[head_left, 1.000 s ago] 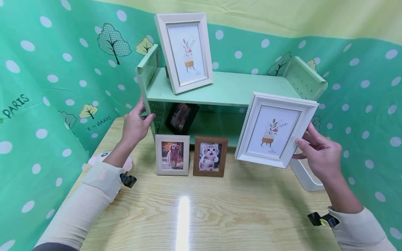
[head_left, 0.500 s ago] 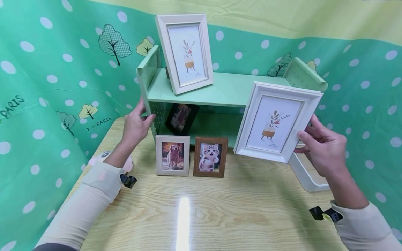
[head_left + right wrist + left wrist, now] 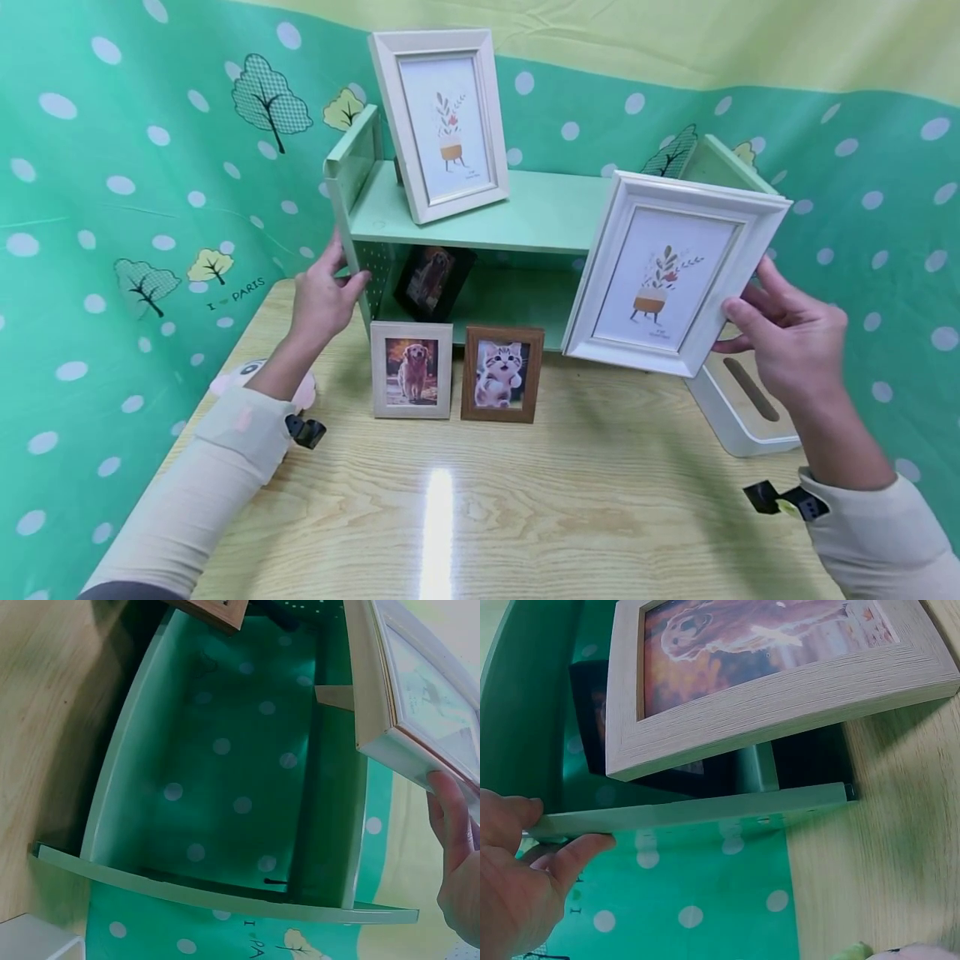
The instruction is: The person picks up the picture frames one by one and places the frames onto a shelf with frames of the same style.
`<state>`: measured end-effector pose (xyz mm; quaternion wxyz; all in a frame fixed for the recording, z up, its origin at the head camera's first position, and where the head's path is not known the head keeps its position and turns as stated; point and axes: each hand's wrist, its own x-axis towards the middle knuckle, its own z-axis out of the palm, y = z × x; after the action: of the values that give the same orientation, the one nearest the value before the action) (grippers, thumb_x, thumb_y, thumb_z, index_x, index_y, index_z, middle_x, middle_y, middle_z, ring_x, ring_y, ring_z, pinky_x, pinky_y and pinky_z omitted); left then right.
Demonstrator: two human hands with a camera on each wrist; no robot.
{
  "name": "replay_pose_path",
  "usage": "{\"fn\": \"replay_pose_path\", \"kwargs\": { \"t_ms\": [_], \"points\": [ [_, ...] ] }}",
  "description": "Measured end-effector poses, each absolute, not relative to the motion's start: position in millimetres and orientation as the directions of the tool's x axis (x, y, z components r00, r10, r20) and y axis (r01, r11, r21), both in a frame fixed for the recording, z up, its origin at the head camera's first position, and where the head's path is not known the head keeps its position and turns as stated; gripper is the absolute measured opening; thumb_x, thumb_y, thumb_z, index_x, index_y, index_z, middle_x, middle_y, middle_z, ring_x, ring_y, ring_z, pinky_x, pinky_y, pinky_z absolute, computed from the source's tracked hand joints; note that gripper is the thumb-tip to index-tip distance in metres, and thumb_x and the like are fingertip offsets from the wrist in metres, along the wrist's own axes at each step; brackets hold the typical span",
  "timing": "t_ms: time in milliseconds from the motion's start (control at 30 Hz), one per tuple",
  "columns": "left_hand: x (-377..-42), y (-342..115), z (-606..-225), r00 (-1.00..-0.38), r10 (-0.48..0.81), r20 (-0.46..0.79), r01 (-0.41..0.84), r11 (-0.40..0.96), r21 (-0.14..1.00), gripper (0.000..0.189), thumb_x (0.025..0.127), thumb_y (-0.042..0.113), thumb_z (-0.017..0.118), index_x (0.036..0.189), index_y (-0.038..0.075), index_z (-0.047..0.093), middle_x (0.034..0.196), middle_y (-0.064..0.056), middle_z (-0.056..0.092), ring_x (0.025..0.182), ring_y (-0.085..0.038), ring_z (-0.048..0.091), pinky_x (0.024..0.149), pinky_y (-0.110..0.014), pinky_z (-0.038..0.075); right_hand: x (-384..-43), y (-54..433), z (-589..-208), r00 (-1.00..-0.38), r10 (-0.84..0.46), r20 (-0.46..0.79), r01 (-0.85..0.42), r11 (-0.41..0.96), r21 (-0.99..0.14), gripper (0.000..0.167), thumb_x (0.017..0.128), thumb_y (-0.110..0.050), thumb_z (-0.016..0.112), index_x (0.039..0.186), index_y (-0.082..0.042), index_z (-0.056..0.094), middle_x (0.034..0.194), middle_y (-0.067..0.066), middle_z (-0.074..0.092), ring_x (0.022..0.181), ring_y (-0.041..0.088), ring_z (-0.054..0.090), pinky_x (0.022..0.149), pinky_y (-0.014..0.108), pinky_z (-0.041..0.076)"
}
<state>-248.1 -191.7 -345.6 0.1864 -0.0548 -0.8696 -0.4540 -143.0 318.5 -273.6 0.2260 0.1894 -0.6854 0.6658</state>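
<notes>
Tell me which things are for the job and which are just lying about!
Probably for the job:
white plant-picture frame, held up
green shelf, held at one side
pale plant-picture frame on top
black frame inside
dog-picture frame and cat-picture frame in front

Probably just lying about:
white box with a slotted top
pink-and-white thing, partly hidden

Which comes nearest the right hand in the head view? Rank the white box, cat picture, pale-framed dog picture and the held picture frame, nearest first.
From the right hand:
1. Held picture frame: in its grip.
2. White box: on the table, just below the hand in view.
3. Cat picture: left of the box.
4. Pale-framed dog picture: left of the cat.
</notes>
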Motion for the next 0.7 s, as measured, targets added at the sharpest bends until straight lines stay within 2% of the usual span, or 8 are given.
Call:
{"fn": "replay_pose_path", "kwargs": {
  "t_ms": [233, 700],
  "points": [
    [-249, -193, -348, -0.921, -0.066, 0.385, 0.277, 0.584, 0.763, 0.084, 0.1, 0.008, 0.064, 0.16, 0.044, 0.018, 0.148, -0.025, 0.053, 0.133, -0.043, 0.057, 0.099, -0.053, 0.059, -142, 317, -267, -0.82, 0.039, 0.57, -0.57, 0.021, -0.821, 0.06, 0.091, 0.019, 0.06, 0.147, 0.001, 0.048, 0.138, 0.009, 0.065, 0.104, 0.014, 0.076, 0.05, 0.032, 0.06],
    [-249, -193, -348, -0.922, -0.063, 0.381, 0.272, 0.595, 0.757, 0.085, 0.1, 0.009, 0.063, 0.16, 0.047, 0.016, 0.146, -0.027, 0.055, 0.126, -0.046, 0.061, 0.095, -0.053, 0.061, -142, 312, -243, -0.832, 0.111, 0.543, -0.532, 0.117, -0.839, 0.06, 0.09, 0.01, 0.068, 0.146, -0.01, 0.055, 0.14, 0.008, 0.065, 0.105, 0.009, 0.075, 0.048, 0.029, 0.06]
  ]
}}
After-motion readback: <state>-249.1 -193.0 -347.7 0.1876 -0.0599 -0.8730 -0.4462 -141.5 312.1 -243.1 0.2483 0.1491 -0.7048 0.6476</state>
